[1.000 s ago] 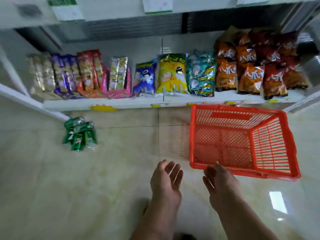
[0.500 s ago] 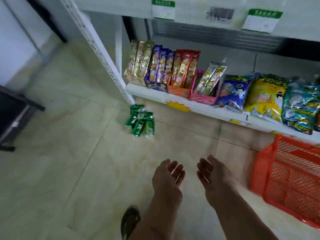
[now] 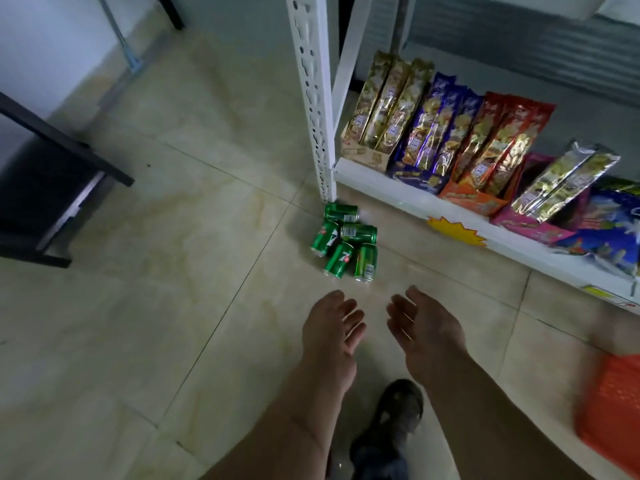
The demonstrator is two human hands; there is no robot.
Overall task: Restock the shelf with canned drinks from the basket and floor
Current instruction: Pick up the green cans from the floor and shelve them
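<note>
Several green drink cans lie on their sides in a cluster on the tiled floor, just in front of the white shelf post. My left hand and my right hand hover side by side a short way in front of the cans, both empty with fingers apart, touching nothing. The orange basket shows blurred at the right edge, mostly cut off. The white bottom shelf runs to the right, filled with snack packs.
Gold, purple and red snack packs stand upright on the shelf, with bagged chips further right. A dark table stands at the left. A broom handle leans on the far wall. My shoe is below my hands.
The view has swung left: the basket slid from centre to the right edge and the cans came to the middle. Both hands stayed empty and now sit closer to the cans.
</note>
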